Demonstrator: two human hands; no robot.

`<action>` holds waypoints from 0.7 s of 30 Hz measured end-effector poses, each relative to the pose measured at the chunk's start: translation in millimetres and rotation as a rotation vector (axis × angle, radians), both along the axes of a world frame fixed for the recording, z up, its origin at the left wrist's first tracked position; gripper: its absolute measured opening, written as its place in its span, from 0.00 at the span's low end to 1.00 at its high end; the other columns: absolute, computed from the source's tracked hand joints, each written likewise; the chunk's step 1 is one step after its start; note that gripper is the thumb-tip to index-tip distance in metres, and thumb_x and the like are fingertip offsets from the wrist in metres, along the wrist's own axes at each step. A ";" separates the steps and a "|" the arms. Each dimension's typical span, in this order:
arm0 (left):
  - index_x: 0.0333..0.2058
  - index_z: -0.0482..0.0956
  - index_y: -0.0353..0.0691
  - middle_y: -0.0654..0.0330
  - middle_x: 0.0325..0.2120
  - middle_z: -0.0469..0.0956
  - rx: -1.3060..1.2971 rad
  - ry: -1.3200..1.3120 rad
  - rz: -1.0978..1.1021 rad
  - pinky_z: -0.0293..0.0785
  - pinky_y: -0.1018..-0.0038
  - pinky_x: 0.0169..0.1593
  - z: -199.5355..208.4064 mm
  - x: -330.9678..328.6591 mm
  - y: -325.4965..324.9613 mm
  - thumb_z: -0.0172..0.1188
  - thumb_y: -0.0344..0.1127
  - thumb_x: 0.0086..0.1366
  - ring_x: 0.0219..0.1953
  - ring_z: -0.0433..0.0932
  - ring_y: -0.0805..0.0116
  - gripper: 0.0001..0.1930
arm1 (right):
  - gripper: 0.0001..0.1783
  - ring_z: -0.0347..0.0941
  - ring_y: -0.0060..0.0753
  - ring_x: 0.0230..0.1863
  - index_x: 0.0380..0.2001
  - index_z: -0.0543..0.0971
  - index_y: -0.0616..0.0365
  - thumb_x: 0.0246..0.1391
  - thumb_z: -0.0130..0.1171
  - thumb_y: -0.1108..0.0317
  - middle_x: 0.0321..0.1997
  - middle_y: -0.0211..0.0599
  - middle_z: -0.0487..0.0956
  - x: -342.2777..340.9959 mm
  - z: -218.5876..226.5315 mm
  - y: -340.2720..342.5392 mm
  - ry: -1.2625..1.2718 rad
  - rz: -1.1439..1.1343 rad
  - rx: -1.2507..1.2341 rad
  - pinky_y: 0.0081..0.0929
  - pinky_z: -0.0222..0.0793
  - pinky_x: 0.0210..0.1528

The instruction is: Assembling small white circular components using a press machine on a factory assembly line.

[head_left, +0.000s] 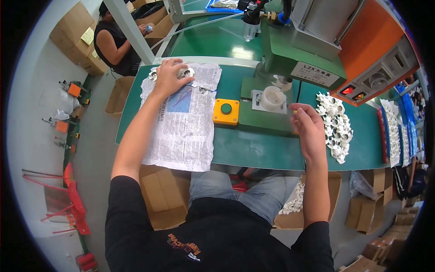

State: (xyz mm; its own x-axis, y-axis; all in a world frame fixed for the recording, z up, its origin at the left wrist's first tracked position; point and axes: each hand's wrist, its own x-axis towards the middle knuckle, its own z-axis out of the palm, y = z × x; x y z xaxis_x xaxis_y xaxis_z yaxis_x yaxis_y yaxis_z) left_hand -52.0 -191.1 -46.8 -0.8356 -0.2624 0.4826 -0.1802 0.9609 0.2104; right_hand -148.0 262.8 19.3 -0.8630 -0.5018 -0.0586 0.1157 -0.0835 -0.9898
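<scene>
My left hand (169, 80) is over the far part of a spread newspaper (181, 136). Its thumb and fingers curve round a small white plastic part (186, 72) with a metal centre. Another such part (153, 75) lies left of that hand. My right hand (309, 127) is raised at the right side of the green press (272, 120), fingers curled and close to the thumb; what they hold, if anything, I cannot make out. Under the press head, a round white fixture (273, 98) sits on a metal plate. A yellow box with a green button (226, 109) stands left of the press base.
A pile of white parts (334, 127) lies on the green table right of the press. An orange control box (378, 50) overhangs it. Cardboard boxes (164, 195) stand below the table's front edge, one holding white pieces. Another person (113, 43) works at far left.
</scene>
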 end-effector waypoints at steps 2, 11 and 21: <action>0.43 0.90 0.46 0.57 0.57 0.79 -0.004 -0.034 0.000 0.62 0.54 0.66 0.7 -0.8 2.9 0.78 0.54 0.54 0.64 0.70 0.54 0.23 | 0.16 0.65 0.17 0.32 0.49 0.82 0.64 0.69 0.58 0.63 0.34 0.29 0.78 2.1 0.7 3.6 0.007 0.003 0.009 0.16 0.60 0.35; 0.42 0.89 0.42 0.52 0.58 0.78 0.047 -0.043 0.035 0.64 0.53 0.67 1.9 -12.4 9.2 0.77 0.50 0.55 0.64 0.71 0.51 0.22 | 0.15 0.67 0.17 0.34 0.50 0.82 0.64 0.68 0.58 0.63 0.34 0.28 0.78 5.9 -2.3 20.0 0.077 -0.015 0.039 0.18 0.62 0.38; 0.44 0.87 0.41 0.51 0.58 0.77 0.006 -0.037 0.034 0.67 0.52 0.65 -4.5 -10.1 4.8 0.75 0.47 0.55 0.64 0.71 0.49 0.21 | 0.13 0.74 0.26 0.45 0.49 0.80 0.66 0.69 0.60 0.67 0.51 0.35 0.79 6.6 -17.1 36.2 0.300 -0.027 0.100 0.23 0.70 0.52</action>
State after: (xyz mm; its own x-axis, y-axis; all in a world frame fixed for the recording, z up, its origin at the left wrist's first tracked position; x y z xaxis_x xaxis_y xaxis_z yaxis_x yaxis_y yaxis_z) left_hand -62.1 -186.3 -51.3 -0.8435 -0.2938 0.4496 -0.2205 0.9528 0.2088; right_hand -141.4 299.0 2.2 -0.8622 -0.4828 0.1533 -0.1839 0.0166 -0.9828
